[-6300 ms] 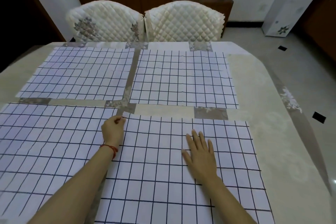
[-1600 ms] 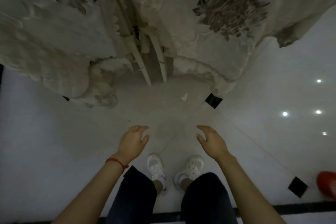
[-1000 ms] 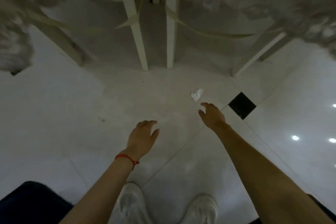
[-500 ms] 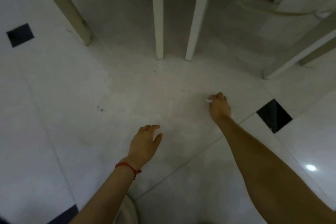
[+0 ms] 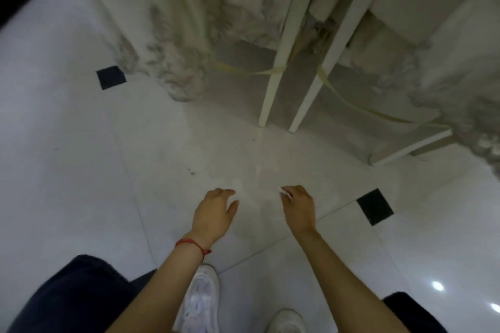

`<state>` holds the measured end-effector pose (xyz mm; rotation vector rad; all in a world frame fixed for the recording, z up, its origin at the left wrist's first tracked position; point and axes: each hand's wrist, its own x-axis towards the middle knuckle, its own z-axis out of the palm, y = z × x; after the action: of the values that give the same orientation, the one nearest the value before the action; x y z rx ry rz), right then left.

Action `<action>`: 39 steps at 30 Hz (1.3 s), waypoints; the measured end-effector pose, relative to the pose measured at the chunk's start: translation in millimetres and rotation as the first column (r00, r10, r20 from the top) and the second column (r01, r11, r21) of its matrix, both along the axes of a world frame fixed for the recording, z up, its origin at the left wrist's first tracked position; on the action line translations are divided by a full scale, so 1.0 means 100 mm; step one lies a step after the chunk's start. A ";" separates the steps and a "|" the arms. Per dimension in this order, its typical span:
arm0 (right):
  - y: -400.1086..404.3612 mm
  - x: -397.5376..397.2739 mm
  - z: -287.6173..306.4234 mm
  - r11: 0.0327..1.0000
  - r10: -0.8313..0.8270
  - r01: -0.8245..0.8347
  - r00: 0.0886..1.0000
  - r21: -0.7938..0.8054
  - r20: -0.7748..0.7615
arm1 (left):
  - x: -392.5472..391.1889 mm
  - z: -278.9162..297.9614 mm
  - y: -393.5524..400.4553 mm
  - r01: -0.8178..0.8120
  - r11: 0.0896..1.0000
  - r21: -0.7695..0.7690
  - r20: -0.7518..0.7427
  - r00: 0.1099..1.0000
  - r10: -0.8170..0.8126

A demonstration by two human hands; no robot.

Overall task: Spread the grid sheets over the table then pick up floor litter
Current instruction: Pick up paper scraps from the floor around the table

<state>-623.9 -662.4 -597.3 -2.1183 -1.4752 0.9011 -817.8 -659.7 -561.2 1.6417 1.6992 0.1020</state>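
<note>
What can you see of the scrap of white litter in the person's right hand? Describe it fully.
The white litter scrap looks like crumpled paper or tissue, though blur hides its texture. Only a small sliver shows, poking out from the pinching fingers of the right hand. It is held above the pale tiled floor, near the chair legs.

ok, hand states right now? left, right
Left hand: open, holding nothing.
Right hand: pinching a white paper scrap at the fingertips.

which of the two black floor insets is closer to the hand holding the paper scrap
The black inset on the right, just beside the right hand that pinches the white paper scrap. The other black inset lies far off to the upper left, near the hanging tablecloth.
</note>
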 end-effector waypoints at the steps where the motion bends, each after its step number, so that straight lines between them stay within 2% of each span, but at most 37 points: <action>1: -0.07 -0.05 0.17 1.000 0.003 -0.003 1.000 -0.012 -0.017 | -0.05 0.16 -0.05 -0.016 1.000 -0.016 0.000 1.000 0.016; 8: -0.53 0.07 1.54 0.990 -0.041 0.033 0.998 -0.135 -0.056 | -0.38 1.44 -0.45 -0.082 0.994 -0.069 -0.019 0.997 0.081; 15: -1.06 0.33 3.18 0.971 -0.216 0.213 0.976 -0.105 -0.023 | -0.40 3.05 -0.76 -0.089 0.994 -0.070 -0.027 0.996 0.087; 20: -1.47 0.48 4.04 0.938 -0.339 0.337 0.941 -0.078 -0.009 | -0.25 3.92 -0.93 0.011 0.999 -0.052 -0.047 0.999 -0.013; 24: -1.81 0.65 4.40 0.896 -0.443 0.440 0.896 -0.069 -0.039 | -0.09 4.24 -0.97 0.138 0.988 -0.071 -0.060 0.988 -0.142; 28: -2.20 0.90 4.72 0.777 -0.629 0.628 0.776 -0.033 -0.050 | 0.16 4.36 -0.95 0.312 0.943 -0.117 -0.057 0.946 -0.320; 31: -2.63 1.12 4.88 0.662 -0.749 0.749 0.662 0.023 -0.026 | 0.50 4.46 -0.93 0.464 0.874 -0.143 -0.044 0.879 -0.474; 39: -3.88 1.82 5.07 0.342 -0.938 0.939 0.343 0.025 -0.052 | 2.12 4.72 -1.09 0.731 0.666 -0.147 0.015 0.675 -0.738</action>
<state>-441.5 -1050.9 -90.3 -2.3380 -0.0088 0.3727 -605.5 -768.4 -89.1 2.1028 0.9134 -0.4512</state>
